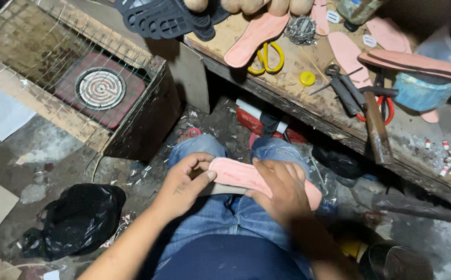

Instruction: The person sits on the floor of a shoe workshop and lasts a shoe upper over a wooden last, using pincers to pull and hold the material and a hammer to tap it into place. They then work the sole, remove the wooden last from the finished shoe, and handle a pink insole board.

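A pink shoe insole [241, 176] lies across my lap, over my blue jeans. My left hand [186, 181] grips its left end, thumb on top. My right hand [282, 189] presses flat on the middle and right part of the insole, covering much of it. Under the insole a pale strip shows, too hidden to identify.
A workbench [313, 103] ahead holds more pink insoles [254, 33], yellow scissors [268, 57], a hammer [376, 124], pliers and a blue bowl [422, 91]. Another person's fingers [248, 5] hold black soles [168, 18] at the top. A wire-topped box with a hotplate [101, 88] stands left; black bag [77, 218] on the floor.
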Tool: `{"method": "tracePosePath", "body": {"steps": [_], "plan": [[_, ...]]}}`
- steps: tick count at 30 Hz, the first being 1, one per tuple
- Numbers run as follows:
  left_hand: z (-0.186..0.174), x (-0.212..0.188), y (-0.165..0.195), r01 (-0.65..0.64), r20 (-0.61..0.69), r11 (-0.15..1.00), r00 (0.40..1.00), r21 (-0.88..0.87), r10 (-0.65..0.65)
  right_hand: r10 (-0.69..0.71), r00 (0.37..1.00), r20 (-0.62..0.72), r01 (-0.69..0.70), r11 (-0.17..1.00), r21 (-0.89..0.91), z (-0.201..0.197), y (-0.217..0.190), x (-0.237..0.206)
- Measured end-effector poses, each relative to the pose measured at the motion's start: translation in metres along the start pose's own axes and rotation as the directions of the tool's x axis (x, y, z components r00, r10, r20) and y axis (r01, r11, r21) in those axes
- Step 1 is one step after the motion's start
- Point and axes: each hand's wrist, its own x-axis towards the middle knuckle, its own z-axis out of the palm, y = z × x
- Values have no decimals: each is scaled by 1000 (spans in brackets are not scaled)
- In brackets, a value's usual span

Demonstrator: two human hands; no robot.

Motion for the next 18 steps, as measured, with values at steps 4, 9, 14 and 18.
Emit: {"method": "tracePosePath", "body": {"steps": [4, 9, 14, 18], "plan": [[-9, -14, 2, -287, 35, 804, 948, 521, 316, 77, 996, -41, -73, 992, 100, 25, 21, 5], [-18, -2, -13, -251, -4, 849, 959, 465, 285, 144, 989, 15, -144, 970, 198, 33, 56, 25], [-31, 13, -27, -199, 40, 945, 980, 258, 196, -66, 982, 179, 10, 954, 300, 32, 61, 36], [-35, 14, -34, -187, 64, 964, 982, 191, 178, -87, 980, 179, 45, 974, 222, 32, 48, 35]]}}
